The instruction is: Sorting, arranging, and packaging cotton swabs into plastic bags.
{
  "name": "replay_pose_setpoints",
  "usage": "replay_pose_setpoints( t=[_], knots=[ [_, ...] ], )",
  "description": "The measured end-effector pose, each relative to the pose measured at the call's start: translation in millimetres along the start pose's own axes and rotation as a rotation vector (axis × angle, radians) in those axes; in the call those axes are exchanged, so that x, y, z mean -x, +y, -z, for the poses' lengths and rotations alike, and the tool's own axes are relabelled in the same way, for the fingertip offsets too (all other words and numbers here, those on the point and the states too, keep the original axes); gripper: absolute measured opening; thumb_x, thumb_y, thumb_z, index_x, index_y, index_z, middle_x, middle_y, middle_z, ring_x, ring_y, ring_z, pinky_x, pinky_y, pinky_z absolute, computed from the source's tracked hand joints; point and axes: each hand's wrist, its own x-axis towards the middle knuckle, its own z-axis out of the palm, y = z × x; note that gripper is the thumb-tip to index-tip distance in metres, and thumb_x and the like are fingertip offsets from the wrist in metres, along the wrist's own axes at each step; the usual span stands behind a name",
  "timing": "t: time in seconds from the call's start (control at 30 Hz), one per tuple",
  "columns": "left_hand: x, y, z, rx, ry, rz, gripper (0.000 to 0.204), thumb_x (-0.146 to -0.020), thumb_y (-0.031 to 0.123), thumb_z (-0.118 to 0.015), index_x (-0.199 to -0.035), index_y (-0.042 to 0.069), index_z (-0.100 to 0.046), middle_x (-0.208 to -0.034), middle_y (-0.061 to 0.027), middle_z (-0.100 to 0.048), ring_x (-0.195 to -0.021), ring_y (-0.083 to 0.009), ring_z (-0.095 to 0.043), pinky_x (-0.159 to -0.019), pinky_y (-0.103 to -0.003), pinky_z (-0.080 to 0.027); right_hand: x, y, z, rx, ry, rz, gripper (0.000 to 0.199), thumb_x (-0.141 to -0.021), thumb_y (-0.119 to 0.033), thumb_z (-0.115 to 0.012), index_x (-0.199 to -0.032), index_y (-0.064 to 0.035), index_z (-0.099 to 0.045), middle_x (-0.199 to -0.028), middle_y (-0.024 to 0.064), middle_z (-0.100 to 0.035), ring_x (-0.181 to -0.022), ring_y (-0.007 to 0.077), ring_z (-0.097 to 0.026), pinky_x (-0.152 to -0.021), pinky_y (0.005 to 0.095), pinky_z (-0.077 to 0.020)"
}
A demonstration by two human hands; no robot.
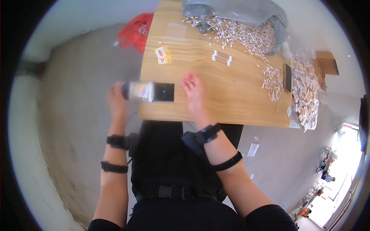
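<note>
A clear packet of cotton swabs (142,92) with a yellow label lies across a flat black device (163,92) at the table's left edge. My left hand (116,98) is beside the device's left end, off the table edge; its fingers are smeared by motion, so its grip is unclear. On the other side, my right hand (195,92) hovers over the table with loosely bent fingers and nothing in them. Farther up the table are small yellow cards (163,54) and a short row of cotton swabs (221,57).
A grey plastic bag (246,11) spills a heap of loose swabs (235,32) at the back. To the right are a smaller swab pile (272,82), a phone (287,77) and many packed bundles (304,90). A red bag (133,32) hangs beside the left edge.
</note>
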Motion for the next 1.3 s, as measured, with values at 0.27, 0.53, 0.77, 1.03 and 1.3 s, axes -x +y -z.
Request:
replay_pose_setpoints(
  t=[0.27, 0.53, 0.77, 1.03, 1.3],
  knots=[
    [88.2, 107.8, -89.3, -0.345, -0.281, -0.86, 0.07, -0.08, 0.015, -0.068, -0.137, -0.004, -0.032, -0.142, -0.0253, -0.03, -0.131, -0.0418, -0.029, -0.109, -0.048, -0.024, 7.2, -71.5, 121.2, 0.122, 0.188, 0.132, 0.029, -0.096, -0.024, -0.05, -0.117, -0.0045, -0.054, -0.095, 0.0055, -0.059, -0.095, 0.0177, -0.059, -0.084, 0.0308, -0.0483],
    [106.3, 154.9, -243.6, -0.563, -0.524, -1.092, 0.083, -0.084, 0.04, -0.061, -0.144, -0.002, -0.022, -0.152, -0.0198, -0.019, -0.142, -0.0351, -0.015, -0.113, -0.049, -0.017, 22.4, -71.4, 138.0, -0.033, -0.076, 0.064, 0.026, -0.098, -0.016, -0.044, -0.118, -0.0016, -0.053, -0.088, 0.005, -0.059, -0.093, 0.0177, -0.061, -0.083, 0.0303, -0.049],
    [103.9, 138.6, -257.5, -0.696, -0.594, -1.073, 0.084, -0.083, 0.045, -0.062, -0.143, -0.002, -0.025, -0.151, -0.0194, -0.022, -0.14, -0.035, -0.019, -0.113, -0.049, -0.018, -23.2, -116.6, 163.6, 0.365, 0.117, 0.147, 0.027, -0.092, -0.014, -0.054, -0.116, -0.0023, -0.054, -0.091, 0.0062, -0.06, -0.085, 0.0145, -0.06, -0.071, 0.0298, -0.0504],
    [164.8, 115.1, -191.1, -0.704, -0.647, -1.046, 0.081, -0.08, 0.043, -0.063, -0.141, -0.001, -0.031, -0.148, -0.0203, -0.027, -0.137, -0.0359, -0.025, -0.111, -0.049, -0.021, -132.9, -191.4, 133.2, 1.164, 0.123, 0.533, 0.034, -0.083, -0.023, -0.064, -0.11, -0.0026, -0.06, -0.099, 0.0162, -0.062, -0.087, 0.0259, -0.061, -0.077, 0.0366, -0.0495],
    [164.6, 107.4, -181.1, -0.695, -0.593, -1.041, 0.079, -0.081, 0.043, -0.062, -0.14, -0.001, -0.033, -0.147, -0.02, -0.029, -0.137, -0.0349, -0.026, -0.111, -0.049, -0.021, -154.0, -132.5, 50.3, 1.363, 0.361, 0.774, 0.037, -0.081, -0.028, -0.064, -0.106, -0.0021, -0.058, -0.097, 0.0201, -0.062, -0.103, 0.0348, -0.057, -0.084, 0.0437, -0.0479]
  ],
)
